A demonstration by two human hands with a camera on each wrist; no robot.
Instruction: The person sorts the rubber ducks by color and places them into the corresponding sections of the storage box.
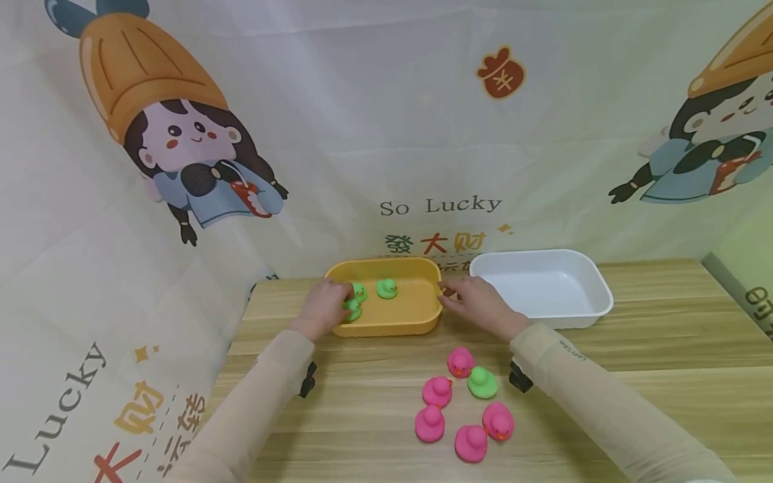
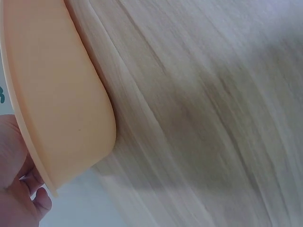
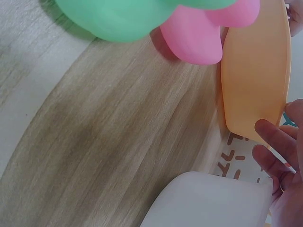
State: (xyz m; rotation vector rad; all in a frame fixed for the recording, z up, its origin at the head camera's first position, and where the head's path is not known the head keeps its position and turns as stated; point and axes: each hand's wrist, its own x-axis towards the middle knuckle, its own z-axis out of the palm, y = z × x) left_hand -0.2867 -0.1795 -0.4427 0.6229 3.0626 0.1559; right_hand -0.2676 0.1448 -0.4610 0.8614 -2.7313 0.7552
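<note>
A yellow tray (image 1: pixel 386 329) rests on the table with several light green ducks (image 1: pixel 387 288) inside. My left hand (image 1: pixel 323 308) is at its left end, fingers curled over the rim, close to the ducks there. In the left wrist view the curled fingers (image 2: pixel 41 201) show beside the tray's rim (image 2: pixel 35 142); what the fingertips touch inside is hidden. At the opposite end, my right hand (image 1: pixel 480 305) reaches the rim with loosely extended fingers. The right wrist view shows its thumb at the yellow rim, the other fingers (image 3: pixel 272 137) spread beside the end wall.
A white tray (image 1: pixel 543 322) stands right of the yellow one, partly behind my right forearm. Several pink ducks (image 1: pixel 430 424) and one green duck (image 1: pixel 482 382) sit on the wooden table (image 1: pixel 362 409) in front. A printed cloth (image 1: pixel 338 134) hangs behind the table.
</note>
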